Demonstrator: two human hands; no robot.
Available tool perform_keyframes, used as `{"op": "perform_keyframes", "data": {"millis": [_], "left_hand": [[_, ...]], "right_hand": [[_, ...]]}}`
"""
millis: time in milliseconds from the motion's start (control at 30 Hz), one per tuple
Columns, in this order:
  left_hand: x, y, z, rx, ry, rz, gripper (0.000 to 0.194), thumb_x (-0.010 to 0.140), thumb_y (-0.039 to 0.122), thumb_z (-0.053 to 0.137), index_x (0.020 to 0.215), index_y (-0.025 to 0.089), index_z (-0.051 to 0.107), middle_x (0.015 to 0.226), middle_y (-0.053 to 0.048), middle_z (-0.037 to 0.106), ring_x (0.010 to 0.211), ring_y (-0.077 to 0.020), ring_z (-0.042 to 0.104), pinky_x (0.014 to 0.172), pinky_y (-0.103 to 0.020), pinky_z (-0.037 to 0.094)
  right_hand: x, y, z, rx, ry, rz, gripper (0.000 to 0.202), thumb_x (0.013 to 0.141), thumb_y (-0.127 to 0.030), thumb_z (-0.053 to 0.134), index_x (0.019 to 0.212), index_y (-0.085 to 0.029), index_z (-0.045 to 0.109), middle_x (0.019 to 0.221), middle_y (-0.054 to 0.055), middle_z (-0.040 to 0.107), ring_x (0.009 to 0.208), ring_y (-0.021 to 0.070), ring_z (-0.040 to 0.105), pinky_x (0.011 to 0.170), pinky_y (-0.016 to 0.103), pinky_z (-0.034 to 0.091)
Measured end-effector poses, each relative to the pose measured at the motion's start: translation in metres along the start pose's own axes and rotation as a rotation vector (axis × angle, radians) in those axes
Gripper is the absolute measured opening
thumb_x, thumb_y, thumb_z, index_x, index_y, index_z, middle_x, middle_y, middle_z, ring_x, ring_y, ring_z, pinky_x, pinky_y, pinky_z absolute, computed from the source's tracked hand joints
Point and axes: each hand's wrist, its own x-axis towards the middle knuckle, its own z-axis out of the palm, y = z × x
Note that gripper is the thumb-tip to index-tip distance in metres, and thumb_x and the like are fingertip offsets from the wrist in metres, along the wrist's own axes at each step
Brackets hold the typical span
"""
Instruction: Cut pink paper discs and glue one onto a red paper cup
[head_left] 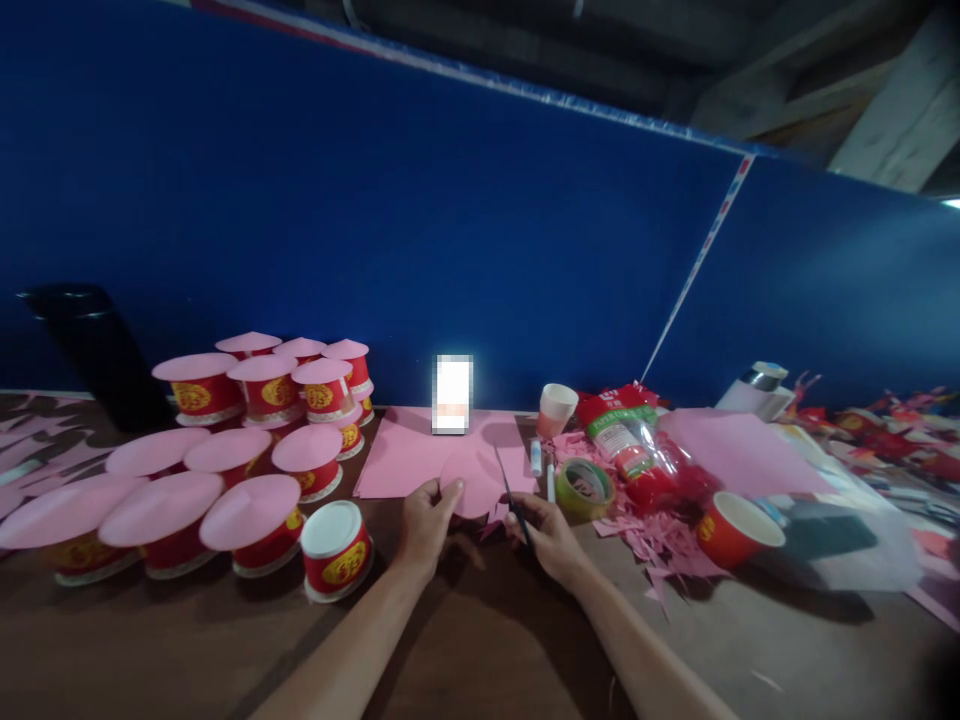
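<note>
Between the thumb and fingers of my left hand (pixel 426 520) is a round pink paper disc (pixel 474 488), held just above the table. My right hand (pixel 551 538) grips a pair of dark scissors (pixel 512 500), whose thin blade points up and away beside the disc's right edge. My fingers partly hide the handles. Beneath and beyond the disc lies a stack of pink paper sheets (pixel 390 450). Left of my left hand stands an upside-down red paper cup (pixel 337 552) with a bare white base and a gold emblem.
Several upturned red cups topped with pink paper cones (pixel 176 512) fill the left side. A lit phone (pixel 452 395) stands behind the sheets. To the right are green tape (pixel 585 488), pink scraps (pixel 675 548), a red plastic package (pixel 626 440) and another red cup (pixel 739 530).
</note>
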Motion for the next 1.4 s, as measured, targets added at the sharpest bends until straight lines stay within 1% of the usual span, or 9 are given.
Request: {"op": "perform_keyframes", "data": {"millis": [233,433,600,800,900,1100,1400], "left_hand": [[0.0000,0.0003,-0.0001,0.038,0.013,0.029,0.032,0.067,0.043,0.061,0.065,0.011,0.062,0.054,0.002,0.054,0.051,-0.0102,0.045,0.047,-0.020,0.032],[0.0009,-0.0014,-0.0004,0.016,-0.002,0.008,0.033,0.067,0.044,0.061,0.073,0.011,0.064,0.057,0.001,0.058,0.053,-0.0115,0.049,0.048,-0.020,0.034],[0.0008,-0.0003,-0.0006,0.037,0.019,0.019,0.034,0.065,0.045,0.063,0.070,0.011,0.065,0.055,0.002,0.057,0.050,-0.0109,0.048,0.046,-0.020,0.032],[0.0012,-0.0008,-0.0008,0.033,0.027,-0.055,0.036,0.063,0.047,0.064,0.067,0.011,0.064,0.049,0.003,0.054,0.043,-0.0093,0.044,0.041,-0.019,0.029],[0.0005,0.0011,-0.0002,0.024,0.035,-0.061,0.034,0.062,0.046,0.065,0.065,0.012,0.063,0.047,0.004,0.052,0.041,-0.0084,0.042,0.041,-0.019,0.029],[-0.0017,0.0055,0.0018,0.009,0.034,-0.024,0.032,0.065,0.044,0.063,0.067,0.012,0.063,0.052,0.002,0.055,0.047,-0.0095,0.046,0.045,-0.019,0.033],[0.0004,0.0021,0.0012,-0.011,0.030,0.007,0.034,0.064,0.043,0.063,0.072,0.010,0.064,0.058,0.000,0.058,0.053,-0.0113,0.049,0.048,-0.021,0.037]], "right_hand": [[-0.0008,-0.0033,0.0013,0.002,0.009,-0.001,0.042,0.067,-0.042,0.066,0.097,-0.013,0.060,0.057,-0.003,0.050,0.047,0.0075,0.043,0.043,0.020,0.034],[-0.0016,-0.0051,0.0010,-0.022,0.006,-0.012,0.043,0.068,-0.043,0.065,0.098,-0.012,0.061,0.055,-0.003,0.050,0.047,0.0084,0.044,0.044,0.020,0.034],[-0.0012,-0.0066,0.0011,-0.028,0.006,-0.011,0.043,0.067,-0.043,0.065,0.097,-0.013,0.061,0.055,-0.003,0.050,0.048,0.0085,0.043,0.044,0.020,0.034],[-0.0009,-0.0087,0.0014,-0.036,0.022,-0.003,0.042,0.067,-0.044,0.065,0.095,-0.013,0.063,0.055,-0.003,0.049,0.049,0.0083,0.041,0.044,0.020,0.032],[-0.0015,-0.0094,0.0012,-0.036,0.026,0.013,0.043,0.065,-0.044,0.065,0.095,-0.013,0.063,0.055,-0.003,0.048,0.048,0.0078,0.039,0.043,0.019,0.031],[-0.0022,-0.0085,0.0006,-0.051,0.013,0.010,0.043,0.066,-0.042,0.065,0.098,-0.013,0.063,0.054,-0.004,0.045,0.047,0.0070,0.037,0.041,0.018,0.031],[-0.0013,-0.0050,-0.0015,-0.102,0.016,0.009,0.042,0.067,-0.041,0.066,0.098,-0.013,0.063,0.053,-0.004,0.044,0.044,0.0058,0.037,0.038,0.017,0.032]]}}
